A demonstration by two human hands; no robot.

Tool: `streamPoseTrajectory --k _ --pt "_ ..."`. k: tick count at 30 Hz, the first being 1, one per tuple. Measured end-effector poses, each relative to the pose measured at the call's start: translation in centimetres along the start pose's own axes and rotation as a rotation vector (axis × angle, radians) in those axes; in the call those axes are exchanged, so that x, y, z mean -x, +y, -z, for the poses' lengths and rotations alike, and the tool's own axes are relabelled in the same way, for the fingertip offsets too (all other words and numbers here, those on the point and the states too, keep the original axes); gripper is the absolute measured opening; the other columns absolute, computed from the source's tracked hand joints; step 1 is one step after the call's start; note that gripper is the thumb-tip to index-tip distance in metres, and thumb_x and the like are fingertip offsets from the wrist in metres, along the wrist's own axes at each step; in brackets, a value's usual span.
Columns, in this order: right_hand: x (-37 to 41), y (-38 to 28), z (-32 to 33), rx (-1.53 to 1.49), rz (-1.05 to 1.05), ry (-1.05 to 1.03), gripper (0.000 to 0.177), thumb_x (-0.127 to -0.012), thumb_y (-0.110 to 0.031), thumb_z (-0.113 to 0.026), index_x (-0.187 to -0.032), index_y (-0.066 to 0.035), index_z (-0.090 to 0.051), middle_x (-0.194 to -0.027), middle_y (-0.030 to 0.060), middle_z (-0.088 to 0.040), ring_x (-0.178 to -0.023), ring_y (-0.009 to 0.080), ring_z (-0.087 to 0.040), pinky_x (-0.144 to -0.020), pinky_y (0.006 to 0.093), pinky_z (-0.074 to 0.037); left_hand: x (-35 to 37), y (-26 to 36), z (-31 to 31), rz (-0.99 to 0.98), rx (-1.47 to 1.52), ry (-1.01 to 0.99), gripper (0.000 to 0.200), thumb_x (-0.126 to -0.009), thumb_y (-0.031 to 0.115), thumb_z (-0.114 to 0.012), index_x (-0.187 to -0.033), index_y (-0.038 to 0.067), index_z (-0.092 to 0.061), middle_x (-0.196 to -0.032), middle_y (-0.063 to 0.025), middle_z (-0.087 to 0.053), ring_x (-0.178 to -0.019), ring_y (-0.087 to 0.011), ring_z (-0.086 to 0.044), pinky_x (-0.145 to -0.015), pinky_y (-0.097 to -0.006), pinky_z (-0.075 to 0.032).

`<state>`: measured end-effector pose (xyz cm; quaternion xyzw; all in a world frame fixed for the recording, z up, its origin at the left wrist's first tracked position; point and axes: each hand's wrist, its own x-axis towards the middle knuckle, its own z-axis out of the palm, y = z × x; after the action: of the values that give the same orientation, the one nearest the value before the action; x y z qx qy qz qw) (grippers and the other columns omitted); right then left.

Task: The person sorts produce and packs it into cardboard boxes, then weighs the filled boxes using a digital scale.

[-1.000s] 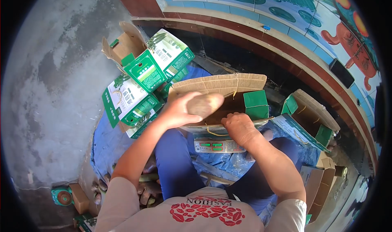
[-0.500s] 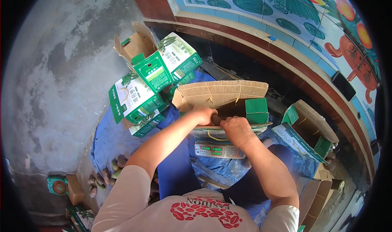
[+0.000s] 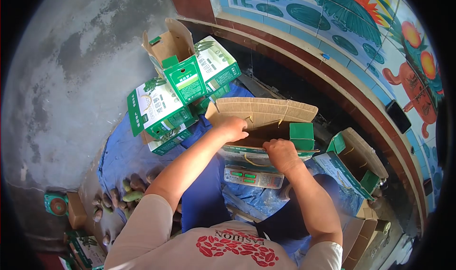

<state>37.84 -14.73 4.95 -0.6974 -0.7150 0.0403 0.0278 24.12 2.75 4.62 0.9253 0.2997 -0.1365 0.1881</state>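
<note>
An open cardboard gift box [image 3: 261, 109] with green end flaps and string handles stands in front of me on a digital scale [image 3: 253, 177]. My left hand [image 3: 231, 129] is over the box's left end, thumb and forefinger apart, with nothing visible between them. Its other fingers are partly hidden. My right hand [image 3: 283, 156] rests at the near rim, fingers bent over the edge. The inside of the box is dark, and its contents cannot be made out.
Several green-and-white boxes [image 3: 161, 104] are stacked at the left on a blue tarp [image 3: 116, 146]. Another open box [image 3: 354, 161] stands at the right. Soil-covered root vegetables [image 3: 133, 194] lie at the lower left. A phone [image 3: 398, 116] leans by the tiled wall.
The brown root vegetable held between my hands has gone from sight. My left hand has moved away from my right and its fingers have parted. The view has shifted slightly.
</note>
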Motion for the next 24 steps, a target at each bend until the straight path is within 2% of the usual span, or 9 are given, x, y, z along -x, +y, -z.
streamPoseTrajectory --k 4,8,10,12,14,16,18,20,24 --pt "0.1 0.1 -0.5 0.029 -0.008 -0.004 0.015 -0.081 -0.011 -0.054 -0.090 -0.012 -0.066 -0.084 0.0077 -0.066 -0.082 0.0237 -0.066 -0.070 0.0344 -0.053 3.9 -1.5 2.3 -0.074 0.129 0.217 0.032 -0.082 0.029 -0.066 -0.104 0.006 -0.065 -0.095 -0.0151 -0.068 -0.089 -0.0308 -0.064 -0.077 -0.0377 -0.050" --pt "0.1 -0.3 -0.3 0.041 0.018 0.026 0.011 -0.081 -0.011 -0.056 -0.087 -0.013 -0.064 -0.079 0.0062 -0.064 -0.079 0.0229 -0.065 -0.068 0.0338 -0.053 9.4 -4.2 2.4 -0.152 0.446 0.713 0.023 -0.082 0.017 -0.066 -0.100 0.002 -0.063 -0.091 -0.0146 -0.067 -0.080 -0.0289 -0.066 -0.071 -0.0332 -0.051" --pt "0.1 -0.2 -0.3 0.034 0.025 0.038 0.010 -0.080 -0.012 -0.056 -0.086 -0.013 -0.064 -0.079 0.0062 -0.064 -0.079 0.0227 -0.065 -0.068 0.0338 -0.053 12.2 -6.0 1.1 -0.030 0.506 0.923 0.018 -0.083 0.011 -0.065 -0.098 0.001 -0.064 -0.089 -0.0151 -0.067 -0.080 -0.0234 -0.067 -0.071 -0.0303 -0.051" --pt "0.1 -0.2 0.3 0.017 0.013 -0.018 0.013 -0.080 -0.011 -0.056 -0.089 -0.012 -0.064 -0.083 0.0078 -0.065 -0.082 0.0238 -0.065 -0.070 0.0344 -0.053 14.4 -10.1 -3.2 0.177 0.623 0.903 0.016 -0.084 0.011 -0.064 -0.097 0.001 -0.065 -0.089 -0.0146 -0.067 -0.079 -0.0192 -0.066 -0.071 -0.0288 -0.050" --pt "-0.2 -0.3 0.6 0.009 0.010 -0.049 0.014 -0.080 -0.010 -0.055 -0.091 -0.011 -0.064 -0.085 0.0087 -0.066 -0.084 0.0245 -0.066 -0.072 0.0348 -0.053 16.5 -13.9 -9.2 0.350 0.576 0.819 0.015 -0.084 0.012 -0.063 -0.096 0.002 -0.065 -0.091 -0.0158 -0.067 -0.080 -0.0251 -0.067 -0.072 -0.0331 -0.051" --pt "-0.2 -0.4 0.7 0.006 0.008 -0.059 0.014 -0.080 -0.010 -0.055 -0.091 -0.011 -0.064 -0.086 0.0091 -0.066 -0.085 0.0250 -0.066 -0.072 0.0352 -0.053 19.0 -16.2 -15.2 0.555 0.254 0.528 0.014 -0.084 0.015 -0.060 -0.090 0.003 -0.065 -0.091 -0.0174 -0.067 -0.084 -0.0317 -0.066 -0.073 -0.0397 -0.052" --pt "-0.3 -0.3 0.5 0.008 0.000 -0.061 0.014 -0.080 -0.010 -0.055 -0.091 -0.010 -0.064 -0.086 0.0094 -0.066 -0.085 0.0250 -0.066 -0.073 0.0352 -0.053 21.4 -17.7 -23.0 0.558 0.202 0.429 0.018 -0.082 0.020 -0.060 -0.086 0.003 -0.064 -0.089 -0.0185 -0.066 -0.086 -0.0370 -0.064 -0.075 -0.0452 -0.051" --pt "-0.4 -0.2 0.3 0.014 -0.006 -0.048 0.013 -0.081 -0.011 -0.055 -0.091 -0.010 -0.064 -0.085 0.0088 -0.066 -0.084 0.0247 -0.066 -0.072 0.0350 -0.053 23.2 -19.0 -29.3 0.572 0.039 0.102 0.024 -0.082 0.026 -0.059 -0.088 0.003 -0.065 -0.087 -0.0184 -0.066 -0.085 -0.0375 -0.064 -0.077 -0.0462 -0.051" --pt "-0.4 -0.1 -0.3 0.009 -0.025 -0.024 0.010 -0.082 -0.013 -0.056 -0.089 -0.011 -0.063 -0.084 0.0076 -0.066 -0.081 0.0249 -0.066 -0.071 0.0352 -0.053 27.9 -17.1 -37.1 0.608 0.236 0.173 0.030 -0.085 0.031 -0.055 -0.106 0.012 -0.066 -0.101 -0.0170 -0.065 -0.099 -0.0404 -0.062 -0.082 -0.0579 -0.048"
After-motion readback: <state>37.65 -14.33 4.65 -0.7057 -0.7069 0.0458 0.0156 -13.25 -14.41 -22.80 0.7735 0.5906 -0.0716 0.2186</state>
